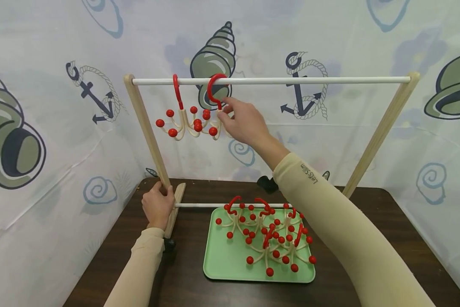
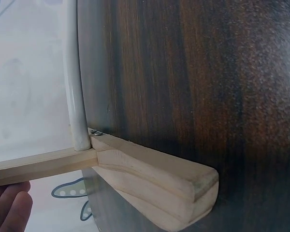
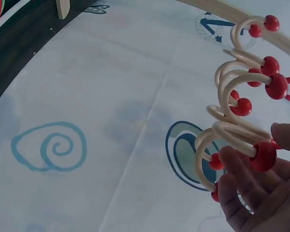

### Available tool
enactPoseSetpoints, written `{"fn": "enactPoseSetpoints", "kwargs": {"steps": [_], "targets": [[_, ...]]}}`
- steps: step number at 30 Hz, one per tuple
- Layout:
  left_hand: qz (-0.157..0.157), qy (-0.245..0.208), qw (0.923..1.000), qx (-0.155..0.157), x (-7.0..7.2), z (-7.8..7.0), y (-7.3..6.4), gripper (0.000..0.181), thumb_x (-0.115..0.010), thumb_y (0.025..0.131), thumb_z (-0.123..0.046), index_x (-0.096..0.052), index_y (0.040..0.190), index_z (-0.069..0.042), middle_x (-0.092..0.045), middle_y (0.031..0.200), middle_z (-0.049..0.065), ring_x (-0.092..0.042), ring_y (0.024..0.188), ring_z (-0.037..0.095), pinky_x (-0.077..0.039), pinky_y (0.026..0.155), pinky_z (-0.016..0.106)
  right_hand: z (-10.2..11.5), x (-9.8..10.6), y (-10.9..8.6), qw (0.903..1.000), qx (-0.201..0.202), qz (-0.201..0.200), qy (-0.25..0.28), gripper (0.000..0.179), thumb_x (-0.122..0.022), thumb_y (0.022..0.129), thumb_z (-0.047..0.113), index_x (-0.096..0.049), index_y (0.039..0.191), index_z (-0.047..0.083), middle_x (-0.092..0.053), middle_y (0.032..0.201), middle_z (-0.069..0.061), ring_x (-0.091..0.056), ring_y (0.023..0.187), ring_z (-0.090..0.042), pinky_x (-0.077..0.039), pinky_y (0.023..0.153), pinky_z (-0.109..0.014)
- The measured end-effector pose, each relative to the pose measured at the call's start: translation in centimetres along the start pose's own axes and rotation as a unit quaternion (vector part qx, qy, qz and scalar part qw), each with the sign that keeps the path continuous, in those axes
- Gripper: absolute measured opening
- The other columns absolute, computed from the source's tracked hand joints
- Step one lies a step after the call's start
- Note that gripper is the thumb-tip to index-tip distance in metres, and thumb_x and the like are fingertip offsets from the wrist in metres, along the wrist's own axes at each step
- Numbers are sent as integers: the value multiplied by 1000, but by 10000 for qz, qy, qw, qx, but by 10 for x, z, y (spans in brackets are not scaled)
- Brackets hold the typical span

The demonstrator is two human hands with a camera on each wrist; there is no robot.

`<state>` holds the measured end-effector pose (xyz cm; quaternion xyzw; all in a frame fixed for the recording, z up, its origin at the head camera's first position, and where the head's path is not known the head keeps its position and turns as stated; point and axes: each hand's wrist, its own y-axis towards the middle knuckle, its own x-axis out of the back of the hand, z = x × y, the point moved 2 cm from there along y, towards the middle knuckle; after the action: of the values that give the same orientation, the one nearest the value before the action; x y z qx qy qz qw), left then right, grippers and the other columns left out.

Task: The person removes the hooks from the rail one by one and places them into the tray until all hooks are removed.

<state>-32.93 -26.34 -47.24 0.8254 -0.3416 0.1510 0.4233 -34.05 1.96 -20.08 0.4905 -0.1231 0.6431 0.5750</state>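
Observation:
My right hand (image 1: 245, 121) pinches a cream multi-arm hanger by the top of its stem, its red hook (image 1: 210, 89) over the white top rail (image 1: 310, 80) of a wooden rack. Red balls tip its curved arms; in the right wrist view the thumb and fingers (image 3: 253, 193) are close among the balls. Just left of it, a like hanger (image 1: 182, 117) hangs from the same rail. My left hand (image 1: 158, 206) grips the rack's left wooden post (image 1: 147, 128) low down, near its foot (image 2: 154, 179); most of that hand is out of the left wrist view.
A green tray (image 1: 222, 260) on the dark brown table (image 1: 187, 273) holds several more such hangers (image 1: 266, 251), close together. A lower white bar (image 1: 199, 205) crosses the rack behind it. The right post (image 1: 381, 136) slants down behind my right sleeve. A patterned cloth hangs behind.

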Motion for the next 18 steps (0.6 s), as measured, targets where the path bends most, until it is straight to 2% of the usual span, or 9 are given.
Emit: {"fn": "enactPoseSetpoints", "kwargs": {"steps": [11, 18], "targets": [[-58, 10, 10000, -52, -1, -1, -1, 18, -71, 87, -24, -66, 81, -7, -63, 61, 9, -61, 57, 36, -45, 54, 52, -7, -9, 7, 9994, -214, -223, 147, 35, -59, 98, 32, -63, 127, 13, -68, 110, -1, -58, 92, -16, -49, 71, -28], [-99, 26, 9999, -38, 0, -1, 0, 18, -71, 87, -23, -65, 79, -7, -62, 61, 9, -61, 57, 37, -45, 55, 53, -11, -3, 8, 9988, -303, -377, 3, 36, -56, 99, 32, -62, 129, 13, -68, 110, -2, -58, 87, -16, -48, 69, -29]]}}
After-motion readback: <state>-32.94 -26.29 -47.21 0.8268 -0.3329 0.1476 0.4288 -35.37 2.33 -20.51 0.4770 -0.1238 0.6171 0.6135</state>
